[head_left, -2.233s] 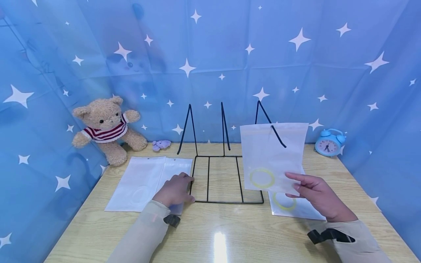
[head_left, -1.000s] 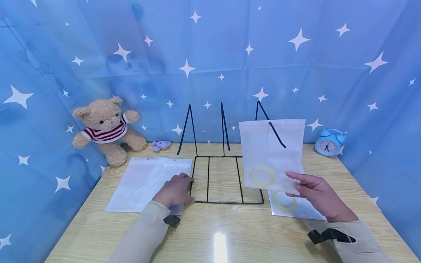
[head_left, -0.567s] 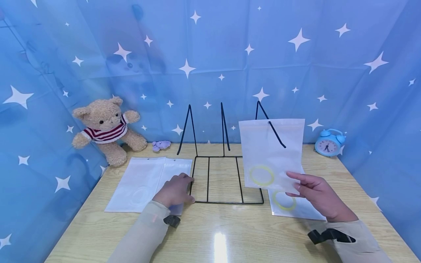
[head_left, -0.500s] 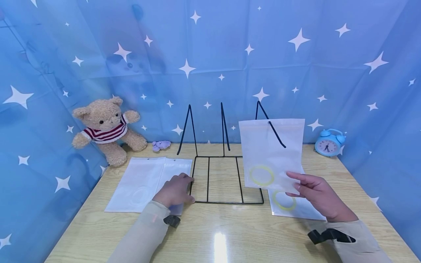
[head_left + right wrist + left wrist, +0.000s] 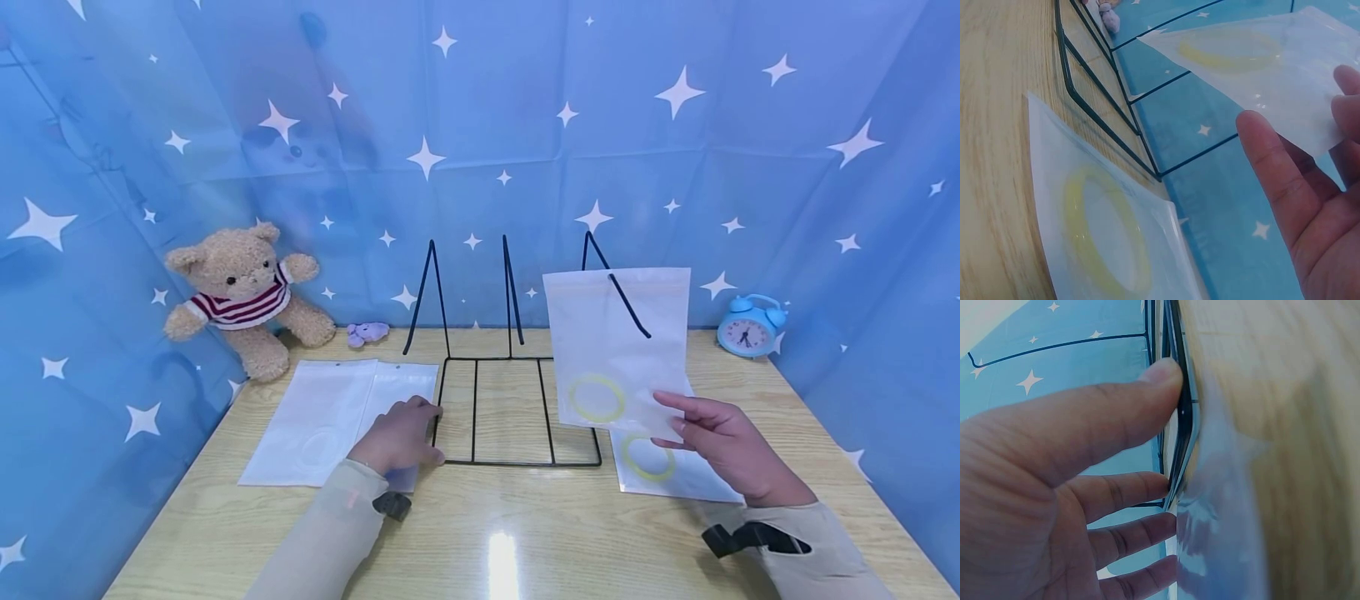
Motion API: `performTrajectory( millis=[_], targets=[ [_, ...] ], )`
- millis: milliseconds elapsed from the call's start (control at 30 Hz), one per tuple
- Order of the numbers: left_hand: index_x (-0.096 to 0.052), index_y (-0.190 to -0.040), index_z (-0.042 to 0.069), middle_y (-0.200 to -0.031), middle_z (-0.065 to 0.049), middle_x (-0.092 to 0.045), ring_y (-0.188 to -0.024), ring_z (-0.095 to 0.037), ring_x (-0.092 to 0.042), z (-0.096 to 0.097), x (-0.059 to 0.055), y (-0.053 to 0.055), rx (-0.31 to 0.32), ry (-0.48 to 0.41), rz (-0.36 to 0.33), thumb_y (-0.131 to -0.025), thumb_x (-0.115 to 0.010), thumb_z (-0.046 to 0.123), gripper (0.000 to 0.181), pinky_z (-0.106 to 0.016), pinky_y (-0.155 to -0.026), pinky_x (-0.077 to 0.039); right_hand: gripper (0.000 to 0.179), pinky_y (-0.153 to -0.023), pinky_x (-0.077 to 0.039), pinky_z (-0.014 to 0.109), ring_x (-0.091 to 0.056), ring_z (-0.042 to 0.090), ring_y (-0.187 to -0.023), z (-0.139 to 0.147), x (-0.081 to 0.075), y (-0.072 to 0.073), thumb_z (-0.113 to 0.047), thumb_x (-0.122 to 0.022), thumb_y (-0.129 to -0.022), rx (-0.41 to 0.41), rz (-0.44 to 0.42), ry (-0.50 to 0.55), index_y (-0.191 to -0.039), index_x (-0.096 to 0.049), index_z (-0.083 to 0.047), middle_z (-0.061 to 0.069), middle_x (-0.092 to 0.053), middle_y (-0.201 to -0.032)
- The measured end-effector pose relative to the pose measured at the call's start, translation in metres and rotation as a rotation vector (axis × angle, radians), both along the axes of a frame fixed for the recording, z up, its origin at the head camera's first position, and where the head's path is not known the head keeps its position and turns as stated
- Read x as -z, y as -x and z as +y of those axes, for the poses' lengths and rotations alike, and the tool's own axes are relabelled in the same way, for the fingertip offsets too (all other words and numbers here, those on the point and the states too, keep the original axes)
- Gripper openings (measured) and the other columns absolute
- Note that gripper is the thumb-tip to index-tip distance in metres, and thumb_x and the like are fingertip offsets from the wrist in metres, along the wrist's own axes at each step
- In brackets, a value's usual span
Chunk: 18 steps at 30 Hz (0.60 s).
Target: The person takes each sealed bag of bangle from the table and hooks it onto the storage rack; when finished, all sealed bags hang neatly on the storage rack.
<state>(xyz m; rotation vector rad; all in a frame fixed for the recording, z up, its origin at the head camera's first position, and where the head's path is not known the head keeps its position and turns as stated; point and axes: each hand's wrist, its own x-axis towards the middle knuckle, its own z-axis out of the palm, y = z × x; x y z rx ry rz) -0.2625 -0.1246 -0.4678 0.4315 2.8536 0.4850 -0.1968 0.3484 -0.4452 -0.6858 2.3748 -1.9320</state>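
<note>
My left hand holds the left side of a black wire display rack, thumb in front and fingers behind; the left wrist view shows the thumb against the frame. A white translucent plastic pouch hangs upright from the rack's right hook. Inside it is a yellow ring. My right hand pinches the pouch's lower right corner. Below it, a second pouch with a yellow ring lies on the table, partly hidden by the hanging one.
Two more white pouches lie at the left, one partly under my left hand. A teddy bear, a small purple toy and a blue alarm clock sit along the table's back. A star-patterned curtain hangs behind.
The hanging pouch has shifted slightly, its top edge moving up and left along the hook toward the back. Both hands have stayed in place.
</note>
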Motion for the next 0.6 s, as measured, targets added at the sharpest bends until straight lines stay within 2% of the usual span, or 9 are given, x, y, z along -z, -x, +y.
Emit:
performTrajectory(
  millis=[200,433,600],
  targets=[
    [-0.06,-0.149,0.011,-0.15,-0.015,-0.055,-0.135,-0.041,-0.053,0.0,-0.0003,-0.0003,0.001,-0.001,0.001,-0.082,-0.09,0.035,0.077,-0.064,-0.104,-0.048,0.044,-0.085,-0.064,0.04,-0.061,0.001,-0.121,0.0003,0.001,0.0001,0.004,-0.054,-0.107,0.014,-0.001,-0.004,-0.15,-0.052,0.006,-0.019,-0.06,-0.149],
    [-0.06,-0.149,0.011,-0.15,-0.014,-0.055,-0.135,-0.04,-0.053,0.0005,-0.0007,-0.0006,-0.002,-0.002,-0.003,-0.082,-0.09,0.035,0.077,-0.064,-0.105,-0.047,0.044,-0.086,-0.063,0.04,-0.062,0.004,-0.115,0.0011,0.0019,0.001,0.005,-0.053,-0.107,0.008,-0.006,0.026,-0.151,-0.051,0.006,-0.017,-0.06,-0.149],
    [-0.06,-0.149,0.012,-0.15,-0.014,-0.055,-0.135,-0.039,-0.053,0.0009,-0.0012,-0.0006,-0.004,-0.004,-0.006,-0.082,-0.09,0.035,0.077,-0.064,-0.105,-0.047,0.044,-0.087,-0.063,0.038,-0.06,0.002,-0.119,0.001,0.0016,0.0013,0.006,-0.052,-0.107,-0.001,-0.005,0.049,-0.151,-0.05,0.007,-0.017,-0.06,-0.15]
  ],
)
